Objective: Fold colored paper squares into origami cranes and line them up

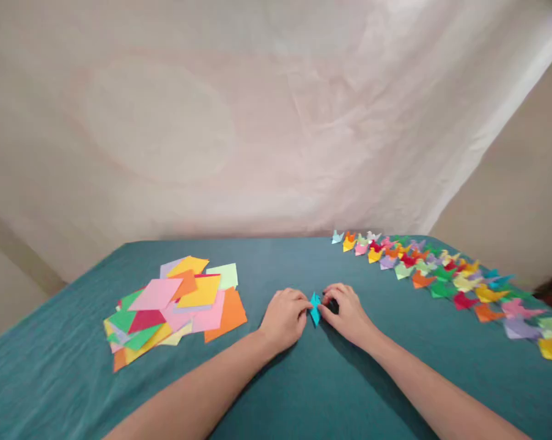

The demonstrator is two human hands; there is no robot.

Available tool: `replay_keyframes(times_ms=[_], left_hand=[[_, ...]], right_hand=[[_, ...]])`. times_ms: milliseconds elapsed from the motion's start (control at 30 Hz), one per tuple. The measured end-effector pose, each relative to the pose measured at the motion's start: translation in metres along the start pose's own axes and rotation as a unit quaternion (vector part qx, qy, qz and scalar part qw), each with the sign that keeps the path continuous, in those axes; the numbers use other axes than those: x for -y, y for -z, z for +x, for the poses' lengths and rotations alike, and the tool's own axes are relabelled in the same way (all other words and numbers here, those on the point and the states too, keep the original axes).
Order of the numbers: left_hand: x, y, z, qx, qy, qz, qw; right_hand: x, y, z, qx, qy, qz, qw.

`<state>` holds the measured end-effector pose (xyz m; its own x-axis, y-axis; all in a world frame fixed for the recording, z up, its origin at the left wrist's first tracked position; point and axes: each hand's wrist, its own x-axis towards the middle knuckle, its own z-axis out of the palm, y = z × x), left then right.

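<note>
Left hand (285,318) and right hand (346,313) pinch one blue folded paper (315,307) between them; folded birds (441,272) too many to count.

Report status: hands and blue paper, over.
Left hand and right hand pinching folded blue paper. Loose coloured sheets left, folded figures right, both apart from hands.

Table (303,379): loose pile of paper squares (175,305) toward its left edge; origami figures (441,275) ranked along its right edge up to the far corner; at centre, a folded piece (315,307) between my left hand (285,318) and right hand (349,315).
</note>
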<state>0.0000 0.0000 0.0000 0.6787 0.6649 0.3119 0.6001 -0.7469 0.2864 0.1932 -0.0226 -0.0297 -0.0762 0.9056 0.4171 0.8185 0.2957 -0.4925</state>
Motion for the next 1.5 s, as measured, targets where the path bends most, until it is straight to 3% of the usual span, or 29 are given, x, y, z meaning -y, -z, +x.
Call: replay_keyframes(times_ms=[233,600,867,1033,1333,1500], left_hand=[[0.002,0.013,0.002,0.043,-0.082,0.067,0.993],[0.012,0.01,0.005,0.054,-0.149,0.134,0.978],[0.009,0.01,0.007,0.061,-0.142,0.143,0.978],[0.009,0.007,0.008,0.057,-0.122,0.129,0.983],[0.007,0.011,0.005,0.037,-0.094,0.026,0.995],[0.01,0.01,0.005,0.033,-0.078,-0.014,0.996]], right_hand=[[0.014,0.006,0.002,0.021,0.048,-0.002,0.999],[0.024,0.022,0.004,0.093,0.102,-0.053,0.989],[0.023,0.044,0.009,0.151,0.158,-0.057,0.974],[0.016,0.044,0.01,0.14,0.215,-0.079,0.963],[0.012,0.036,0.01,0.099,0.342,-0.191,0.915],[0.012,0.035,0.008,0.092,0.314,-0.142,0.934]])
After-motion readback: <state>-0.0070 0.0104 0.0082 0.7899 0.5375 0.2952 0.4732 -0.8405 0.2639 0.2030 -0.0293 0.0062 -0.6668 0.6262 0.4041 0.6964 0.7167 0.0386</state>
